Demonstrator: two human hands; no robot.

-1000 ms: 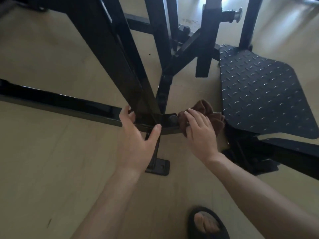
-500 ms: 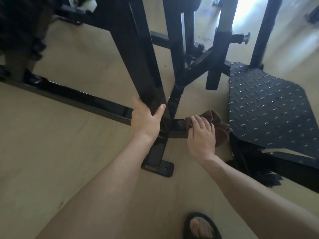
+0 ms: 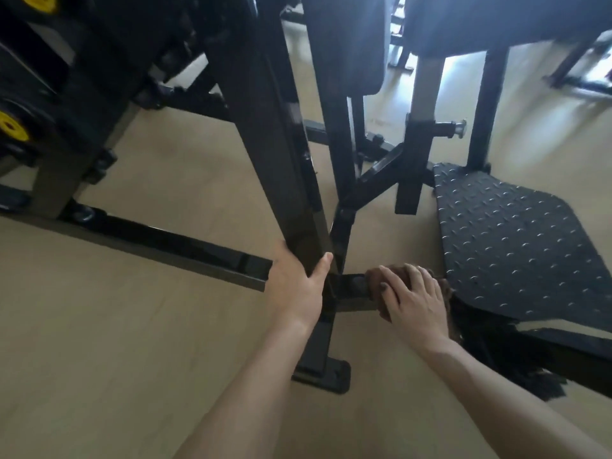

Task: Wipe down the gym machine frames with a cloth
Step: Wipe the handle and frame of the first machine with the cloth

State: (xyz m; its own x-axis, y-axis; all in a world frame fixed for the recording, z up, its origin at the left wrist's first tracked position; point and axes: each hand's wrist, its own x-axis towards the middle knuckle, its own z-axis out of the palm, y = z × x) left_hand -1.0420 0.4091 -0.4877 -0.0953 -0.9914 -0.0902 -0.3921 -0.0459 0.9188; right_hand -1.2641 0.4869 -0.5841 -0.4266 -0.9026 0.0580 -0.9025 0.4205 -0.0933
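1. The base rail point(image 3: 351, 286) lies along the floor point(image 3: 99, 326), long axis left to right.
2. The cloth point(image 3: 395, 276) sits on the rail beside the footplate point(image 3: 516, 233).
3. Right hand point(image 3: 412, 296) presses the cloth, fingers spread flat.
4. Left hand point(image 3: 296, 286) grips the slanted upright point(image 3: 278, 167); earlier it was lower, at the rail joint.

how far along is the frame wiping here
Done: cannot tell; no bar shows a clear wiped or unwiped look. In hand: the right hand presses the brown cloth on the low crossbar beside the footplate, while the left hand grips the slanted post. Left, probably: that post, the long floor bar and the uprights behind.
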